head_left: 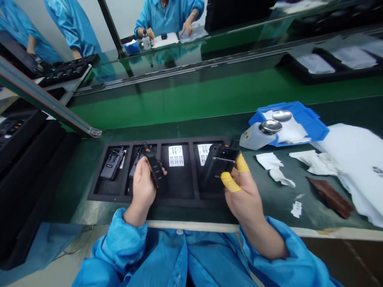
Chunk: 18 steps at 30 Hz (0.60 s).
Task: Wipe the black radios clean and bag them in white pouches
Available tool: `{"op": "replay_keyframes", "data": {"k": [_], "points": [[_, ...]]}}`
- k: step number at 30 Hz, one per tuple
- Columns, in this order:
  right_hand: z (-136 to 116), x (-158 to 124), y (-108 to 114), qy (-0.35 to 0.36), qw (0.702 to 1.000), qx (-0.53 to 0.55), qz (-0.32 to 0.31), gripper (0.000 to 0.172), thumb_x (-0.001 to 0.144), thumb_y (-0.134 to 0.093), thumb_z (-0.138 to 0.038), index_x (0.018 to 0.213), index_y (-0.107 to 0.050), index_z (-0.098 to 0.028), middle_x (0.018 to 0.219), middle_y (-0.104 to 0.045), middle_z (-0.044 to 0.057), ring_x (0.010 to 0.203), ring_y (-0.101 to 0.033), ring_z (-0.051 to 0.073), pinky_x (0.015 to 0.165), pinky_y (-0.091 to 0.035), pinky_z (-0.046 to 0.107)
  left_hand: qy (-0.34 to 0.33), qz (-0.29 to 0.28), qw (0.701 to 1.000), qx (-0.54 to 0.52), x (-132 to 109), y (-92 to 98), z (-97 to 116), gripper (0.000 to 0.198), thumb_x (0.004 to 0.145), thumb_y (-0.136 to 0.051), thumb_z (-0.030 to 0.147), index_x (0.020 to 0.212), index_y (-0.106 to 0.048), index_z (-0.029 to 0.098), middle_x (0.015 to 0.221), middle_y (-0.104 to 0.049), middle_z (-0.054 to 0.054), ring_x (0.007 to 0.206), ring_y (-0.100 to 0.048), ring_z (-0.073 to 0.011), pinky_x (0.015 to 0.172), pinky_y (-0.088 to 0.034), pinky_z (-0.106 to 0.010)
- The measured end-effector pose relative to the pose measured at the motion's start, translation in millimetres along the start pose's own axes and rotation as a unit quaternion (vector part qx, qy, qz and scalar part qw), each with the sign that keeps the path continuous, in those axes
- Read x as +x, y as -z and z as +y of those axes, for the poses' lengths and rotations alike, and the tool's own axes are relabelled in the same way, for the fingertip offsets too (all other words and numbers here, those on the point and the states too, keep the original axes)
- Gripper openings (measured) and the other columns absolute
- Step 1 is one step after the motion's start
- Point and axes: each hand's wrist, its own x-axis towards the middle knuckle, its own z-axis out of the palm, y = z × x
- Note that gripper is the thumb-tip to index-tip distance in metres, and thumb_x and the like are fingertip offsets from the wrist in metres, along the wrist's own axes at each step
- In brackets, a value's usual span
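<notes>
My left hand (144, 184) is closed around a slim black two-way radio (153, 165) with a stubby antenna, turned edge-on. In my right hand (243, 191), whose thumb and a finger wear yellow finger cots, is another black radio (220, 163), its back with a clip-like panel facing me. Both are held above a black compartment tray (179, 201). One radio (112, 164) lies in the leftmost compartment, and another (136, 162) is partly hidden behind my left hand. White label sheets (176, 156) lie in the third and fourth compartments.
Right of the tray stand a white pump bottle (257, 135) and a blue bin (320, 129) with white wipes. Crumpled wipes (269, 161), a brown cloth (330, 197) and a white bag (362, 159) lie nearby. Black trays (32, 171) are stacked at left. Co-workers in blue sit beyond the green partition (179, 99).
</notes>
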Motion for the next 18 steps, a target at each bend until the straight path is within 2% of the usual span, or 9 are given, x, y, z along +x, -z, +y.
{"op": "replay_keyframes", "data": {"k": [3,5,8,12,18], "points": [[-14.3,0.2,-5.4,-0.119,0.987,0.089,-0.064,0.063,0.076,-0.061,-0.047,0.135,-0.044,-0.032,0.129,-0.06,0.004,0.11,-0.061,0.021,0.095,-0.05,0.042,0.145,-0.023,0.983,-0.111,2.9,-12.3,14.5,0.025,0.085,-0.055,0.04,0.091,-0.058,0.017,0.067,-0.061,0.0,0.055,-0.057,-0.0108,0.05,-0.049,-0.023],[-21.7,-1.3,-11.3,-0.174,0.972,0.111,-0.113,0.06,0.076,-0.059,-0.049,0.131,-0.049,-0.03,0.121,-0.065,0.005,0.108,-0.062,0.023,0.092,-0.051,0.043,0.191,-0.026,0.973,-0.125,1.3,-18.4,19.2,0.021,0.085,-0.056,0.034,0.092,-0.059,0.015,0.066,-0.061,0.0,0.053,-0.056,-0.01,0.047,-0.048,-0.021],[-26.4,-2.7,-19.9,-0.226,0.954,0.133,-0.145,0.057,0.073,-0.059,-0.05,0.125,-0.054,-0.028,0.107,-0.07,0.006,0.104,-0.064,0.025,0.086,-0.053,0.045,0.208,-0.028,0.97,-0.121,-2.8,-23.2,18.4,0.018,0.085,-0.056,0.031,0.091,-0.059,0.014,0.065,-0.061,-0.001,0.053,-0.057,-0.0109,0.048,-0.049,-0.022],[-25.0,-1.8,-23.8,-0.268,0.941,0.174,-0.107,0.052,0.067,-0.067,-0.044,0.116,-0.058,-0.027,0.094,-0.072,0.005,0.097,-0.066,0.026,0.082,-0.054,0.044,0.223,-0.038,0.967,-0.118,-6.5,-26.0,14.8,0.017,0.085,-0.056,0.03,0.09,-0.06,0.014,0.064,-0.061,-0.001,0.055,-0.06,-0.0125,0.053,-0.052,-0.025],[-26.5,-1.8,-24.0,-0.291,0.919,0.233,-0.128,0.059,0.067,-0.066,-0.04,0.123,-0.051,-0.025,0.101,-0.07,0.005,0.097,-0.066,0.024,0.082,-0.055,0.043,0.24,-0.041,0.962,-0.12,-7.9,-30.1,14.2,0.018,0.085,-0.058,0.028,0.094,-0.062,0.013,0.065,-0.062,0.0,0.054,-0.058,-0.0093,0.049,-0.049,-0.019]]}}
